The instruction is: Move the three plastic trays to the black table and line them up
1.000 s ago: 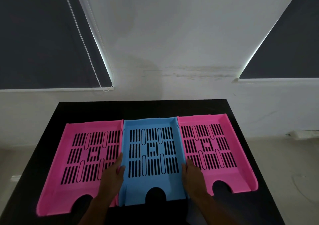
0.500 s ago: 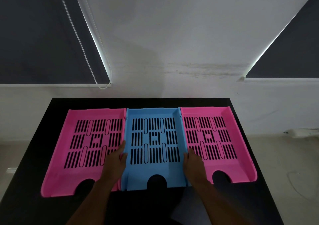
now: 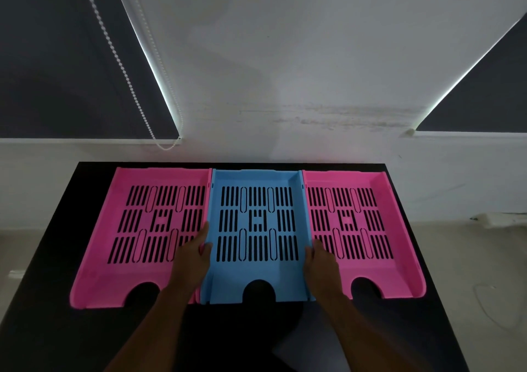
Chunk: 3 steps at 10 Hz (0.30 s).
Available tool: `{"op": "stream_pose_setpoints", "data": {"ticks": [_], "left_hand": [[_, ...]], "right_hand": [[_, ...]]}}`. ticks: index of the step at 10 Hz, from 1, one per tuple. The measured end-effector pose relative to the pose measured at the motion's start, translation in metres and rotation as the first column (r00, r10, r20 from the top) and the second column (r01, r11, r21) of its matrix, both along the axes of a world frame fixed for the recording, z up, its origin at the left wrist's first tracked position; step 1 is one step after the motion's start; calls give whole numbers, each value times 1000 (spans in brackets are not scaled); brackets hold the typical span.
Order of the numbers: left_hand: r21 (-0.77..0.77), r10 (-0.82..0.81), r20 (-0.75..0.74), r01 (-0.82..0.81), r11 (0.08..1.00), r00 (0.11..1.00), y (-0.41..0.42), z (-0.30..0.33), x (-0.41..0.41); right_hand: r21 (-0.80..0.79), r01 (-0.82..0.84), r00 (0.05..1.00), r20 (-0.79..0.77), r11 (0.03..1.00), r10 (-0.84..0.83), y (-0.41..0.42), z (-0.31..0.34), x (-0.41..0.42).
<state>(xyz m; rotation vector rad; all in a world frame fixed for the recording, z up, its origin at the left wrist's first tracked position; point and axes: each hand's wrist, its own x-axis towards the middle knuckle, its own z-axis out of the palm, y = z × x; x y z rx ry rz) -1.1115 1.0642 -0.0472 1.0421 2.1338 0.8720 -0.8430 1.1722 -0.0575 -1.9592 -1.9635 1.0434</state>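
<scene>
Three slotted plastic trays lie side by side on the black table (image 3: 42, 300): a pink tray (image 3: 114, 260) on the left, a blue tray (image 3: 258, 269) in the middle and a second pink tray (image 3: 399, 260) on the right. Their side walls touch and their far ends sit close to the table's back edge. My left hand (image 3: 191, 260) grips the blue tray's left wall, and my right hand (image 3: 320, 263) grips its right wall. Both hands rest partly over the neighbouring pink trays.
A white wall (image 3: 285, 72) rises right behind the table, with dark window blinds at the upper left (image 3: 57, 58) and upper right (image 3: 484, 86). A beaded blind cord (image 3: 125, 78) hangs at the left. Pale floor (image 3: 470, 257) lies right of the table.
The three trays have slid away from me toward the table's back edge, with both hands staying on the blue tray's walls. The left pink tray now sits straighter against the blue one.
</scene>
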Motion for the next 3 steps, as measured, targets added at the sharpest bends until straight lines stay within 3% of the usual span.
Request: {"op": "stream_pose_setpoints", "data": {"ticks": [1, 2, 3], "left_hand": [[-24, -34, 37, 35, 999, 999, -1, 6, 5], [-4, -42, -62, 42, 999, 997, -9, 8, 17], [63, -145, -164, 157, 986, 976, -24, 14, 44]], "right_hand": [[-43, 13, 998, -55, 999, -16, 2, 11, 0], [-75, -6, 995, -100, 997, -1, 4, 30, 7], [-5, 23, 990, -136, 1000, -24, 3, 62, 18]]}}
